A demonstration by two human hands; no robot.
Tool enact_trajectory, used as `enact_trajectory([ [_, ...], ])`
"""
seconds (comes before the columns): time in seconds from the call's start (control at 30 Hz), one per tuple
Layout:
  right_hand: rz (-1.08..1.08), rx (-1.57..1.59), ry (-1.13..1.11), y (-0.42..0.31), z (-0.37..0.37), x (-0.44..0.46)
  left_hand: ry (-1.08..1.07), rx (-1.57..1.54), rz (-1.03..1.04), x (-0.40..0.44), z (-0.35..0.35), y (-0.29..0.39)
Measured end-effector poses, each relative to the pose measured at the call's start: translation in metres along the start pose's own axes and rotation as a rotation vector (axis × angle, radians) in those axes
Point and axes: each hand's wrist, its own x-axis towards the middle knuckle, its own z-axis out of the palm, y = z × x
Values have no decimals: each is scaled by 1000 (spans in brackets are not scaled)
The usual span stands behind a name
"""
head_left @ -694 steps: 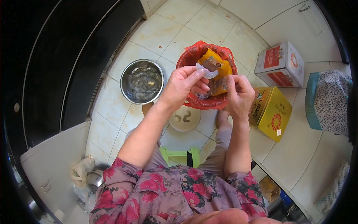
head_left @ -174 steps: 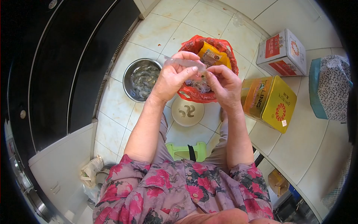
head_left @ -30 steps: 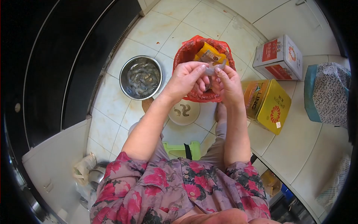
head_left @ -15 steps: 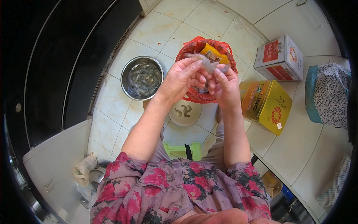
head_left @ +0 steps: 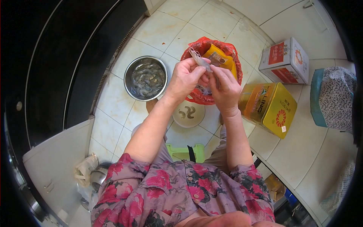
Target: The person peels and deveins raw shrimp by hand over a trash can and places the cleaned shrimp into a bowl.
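Note:
A grey raw shrimp (head_left: 200, 60) is held between my two hands, its head and feelers pointing up and to the left. My left hand (head_left: 188, 78) pinches its body between thumb and fingers. On the shrimp's other end, the fingertips of my right hand (head_left: 225, 86) are closed. Both hands are above a red plastic bag (head_left: 205, 100) lining a bin, where a yellow packet (head_left: 220, 60) lies. Left of my hands, a steel bowl (head_left: 127, 85) holds many shrimp in water. Below them, a white bowl (head_left: 194, 122) contains a few peeled-looking shrimp pieces.
On the right stand a yellow tin (head_left: 280, 109) and a white-and-red carton (head_left: 285, 62). A patterned cloth bag (head_left: 334, 98) is farther right. A green plastic stool (head_left: 174, 149) is between my legs. Bags and a metal pot (head_left: 99, 177) lie lower left.
The shrimp has turned from lying roughly sideways to pointing its head up-left. My right hand has rotated inward, bringing its fingers over the shrimp's lower end.

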Motion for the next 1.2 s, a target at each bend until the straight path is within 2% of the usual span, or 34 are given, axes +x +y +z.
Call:
enact_trajectory([
  [0.33,23,-49,-65,0,8,-7,68,195,54,2,3,-4],
  [0.5,26,-48,-57,-3,7,-6,51,131,2,1,1,-1],
  [0.7,119,60,-53,-5,4,-3,6,110,-33,2,-2,-3],
  [0.87,373,232,-37,0,1,-5,16,49,-1,-1,12,10],
  [1.0,393,285,-64,1,1,-8,-14,100,-28,-1,3,10],
  [1.07,556,462,-76,2,1,-9,-42,99,-44,0,-1,8],
  [1.2,518,405,-98,1,0,-7,-60,99,-46,0,-2,8],
])
